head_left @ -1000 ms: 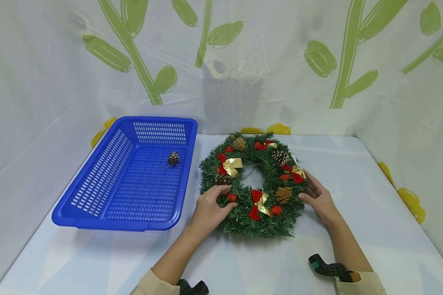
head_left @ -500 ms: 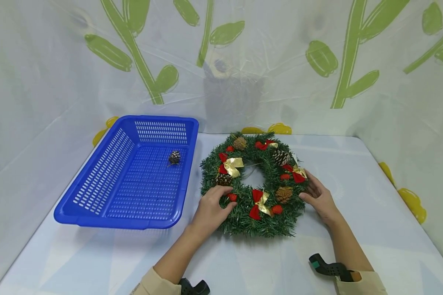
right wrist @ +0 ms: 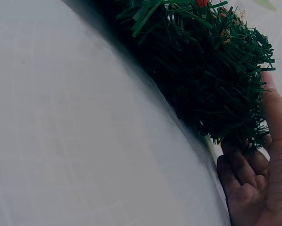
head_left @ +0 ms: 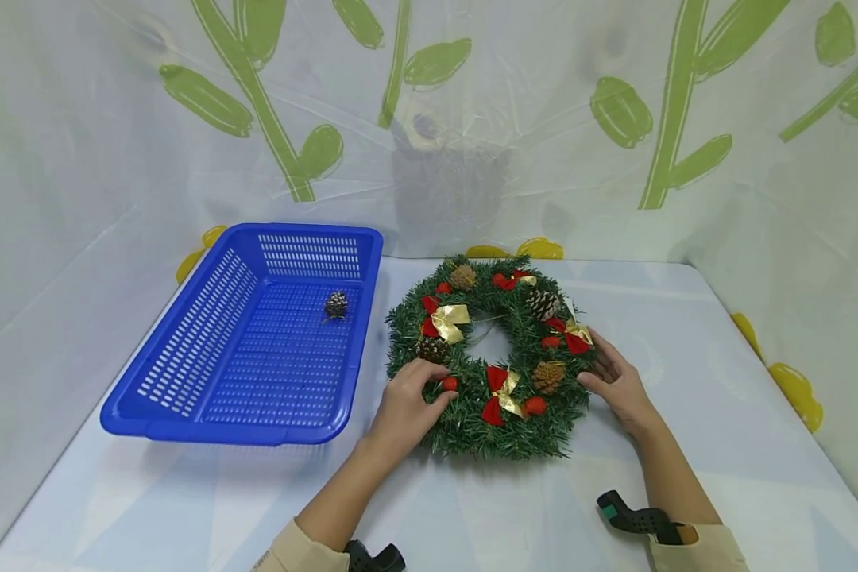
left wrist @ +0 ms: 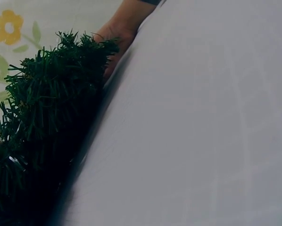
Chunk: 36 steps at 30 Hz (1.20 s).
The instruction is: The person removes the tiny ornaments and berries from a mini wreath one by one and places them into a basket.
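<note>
A green Christmas wreath (head_left: 472, 441) lies flat on the table, dressed with red and gold bows (head_left: 502, 395), red berry balls (head_left: 535, 406) and pinecones (head_left: 548, 376). My left hand (head_left: 405, 405) grips its lower left side, thumb and index finger curved to either side of a red ball (head_left: 449, 384). On the right edge my right hand (head_left: 620, 389) holds the wreath, thumb on the near side. The right wrist view shows curled fingers (right wrist: 240, 172) low against the greenery (right wrist: 202, 80); some fingertips are hidden. Dark wreath greenery (left wrist: 51, 94) fills the left of the left wrist view.
A blue plastic basket (head_left: 239, 435) stands left of the wreath, with one small pinecone (head_left: 335, 305) inside. The pale table (head_left: 686, 357) meets a white curtain (head_left: 529, 159) with green leaf prints behind. A black wrist mount (head_left: 636, 518) sits on the right forearm.
Both hands and the wreath stay almost exactly in place. The whole head view shifts by only a few pixels.
</note>
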### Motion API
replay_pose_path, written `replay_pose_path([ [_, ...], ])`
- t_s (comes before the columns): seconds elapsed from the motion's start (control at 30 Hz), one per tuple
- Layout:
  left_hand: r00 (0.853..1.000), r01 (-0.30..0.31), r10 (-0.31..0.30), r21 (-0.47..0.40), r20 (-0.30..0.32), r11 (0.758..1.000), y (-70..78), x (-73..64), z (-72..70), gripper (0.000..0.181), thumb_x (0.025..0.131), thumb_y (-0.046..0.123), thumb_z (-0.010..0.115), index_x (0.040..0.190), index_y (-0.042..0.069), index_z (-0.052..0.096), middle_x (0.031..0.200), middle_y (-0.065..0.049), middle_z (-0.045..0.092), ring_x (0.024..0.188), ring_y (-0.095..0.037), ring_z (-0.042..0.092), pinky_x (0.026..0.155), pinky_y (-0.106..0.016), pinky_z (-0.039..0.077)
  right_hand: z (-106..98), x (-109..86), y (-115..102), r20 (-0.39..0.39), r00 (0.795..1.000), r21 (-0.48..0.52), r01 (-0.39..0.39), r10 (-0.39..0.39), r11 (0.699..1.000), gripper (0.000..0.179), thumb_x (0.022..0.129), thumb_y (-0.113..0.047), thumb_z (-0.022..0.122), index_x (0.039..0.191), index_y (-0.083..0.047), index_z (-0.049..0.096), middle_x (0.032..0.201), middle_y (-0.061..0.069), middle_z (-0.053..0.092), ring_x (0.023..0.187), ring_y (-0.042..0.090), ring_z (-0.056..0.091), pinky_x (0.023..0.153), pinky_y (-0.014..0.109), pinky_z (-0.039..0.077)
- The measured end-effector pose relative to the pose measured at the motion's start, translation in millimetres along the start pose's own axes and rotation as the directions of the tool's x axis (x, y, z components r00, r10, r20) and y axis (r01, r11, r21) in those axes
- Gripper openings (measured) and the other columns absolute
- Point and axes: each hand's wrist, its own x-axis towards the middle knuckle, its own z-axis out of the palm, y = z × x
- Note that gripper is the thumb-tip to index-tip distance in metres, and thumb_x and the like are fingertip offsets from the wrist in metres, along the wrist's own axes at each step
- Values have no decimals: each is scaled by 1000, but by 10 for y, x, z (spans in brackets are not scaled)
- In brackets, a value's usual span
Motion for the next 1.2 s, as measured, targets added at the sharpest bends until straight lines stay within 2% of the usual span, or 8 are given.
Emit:
replay_pose_path([
  [0.33,999,21,-21,10,34,1000,-14,-2,-16,26,74,12,80,96,4,68,92,-4,64,90,-20,61,79,-30,54,21,4,-9,-1,1000,-1,-12,12,1000,72,94,-9,59,153,-18,18,156,23,12,138,47,16,92,2,32],
  [0.5,997,65,-64,-26,30,998,-16,-11,-15,26,75,13,80,97,7,68,94,-2,64,92,-18,61,80,-29,53,30,4,-15,-2,1000,-3,-15,15,1000,72,93,-9,59,153,-17,18,156,23,12,138,47,16,92,2,32],
  [0.6,998,66,-65,-58,18,996,-14,-15,-11,26,75,13,80,97,7,68,95,-1,64,92,-16,61,80,-28,53,31,1,-19,-4,1000,-5,-21,21,1000,73,94,-10,59,153,-17,18,156,23,12,138,47,16,92,1,32],
  [0.93,998,-9,3,-101,-60,995,-5,-13,8,26,73,8,80,96,4,68,93,-3,63,89,-16,62,78,-26,53,19,-4,-22,-8,1000,-9,-12,12,1000,71,94,-10,59,153,-17,19,155,24,13,138,47,16,92,2,32],
  [1.2,988,-99,92,-56,-126,993,3,-3,34,29,71,4,81,98,1,72,90,-6,60,85,-20,60,70,-28,53,14,-10,-14,-9,1000,0,-6,6,1000,71,94,-10,59,153,-17,19,156,22,12,140,44,16,94,2,32],
])
